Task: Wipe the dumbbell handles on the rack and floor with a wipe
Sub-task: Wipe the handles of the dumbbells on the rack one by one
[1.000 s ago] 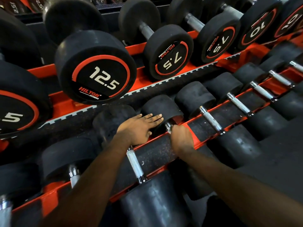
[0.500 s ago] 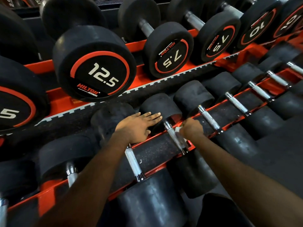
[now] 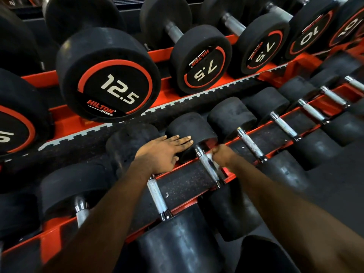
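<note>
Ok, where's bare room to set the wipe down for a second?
The speckled strip between the handle at the right hand and the next handle below the left hand is bare. So is the dark band under the toothed edge, left of the left hand. Rightward, handles sit close together.

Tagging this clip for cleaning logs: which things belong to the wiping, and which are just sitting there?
In the job: right hand, gripping the wipe; the handle beside it; left hand, flat on a dumbbell head.
Just there: 12.5 dumbbell; a 7.5 dumbbell; a 10 dumbbell.
</note>
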`<action>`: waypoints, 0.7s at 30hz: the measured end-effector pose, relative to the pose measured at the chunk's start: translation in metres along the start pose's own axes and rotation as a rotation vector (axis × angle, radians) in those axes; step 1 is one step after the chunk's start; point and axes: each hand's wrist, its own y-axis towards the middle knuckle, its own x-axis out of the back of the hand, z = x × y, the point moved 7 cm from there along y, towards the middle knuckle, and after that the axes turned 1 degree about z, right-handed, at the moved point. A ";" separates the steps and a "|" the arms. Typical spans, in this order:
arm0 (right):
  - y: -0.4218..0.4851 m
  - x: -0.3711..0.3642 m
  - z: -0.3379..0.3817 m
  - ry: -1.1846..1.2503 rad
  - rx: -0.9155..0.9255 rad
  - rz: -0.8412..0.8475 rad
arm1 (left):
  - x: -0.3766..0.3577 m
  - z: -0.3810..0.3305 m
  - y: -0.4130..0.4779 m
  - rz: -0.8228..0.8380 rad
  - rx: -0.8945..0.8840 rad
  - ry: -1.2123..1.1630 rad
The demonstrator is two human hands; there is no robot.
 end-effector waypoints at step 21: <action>-0.030 0.002 0.008 -0.399 0.060 -0.340 | -0.002 0.002 0.000 -0.001 0.008 -0.013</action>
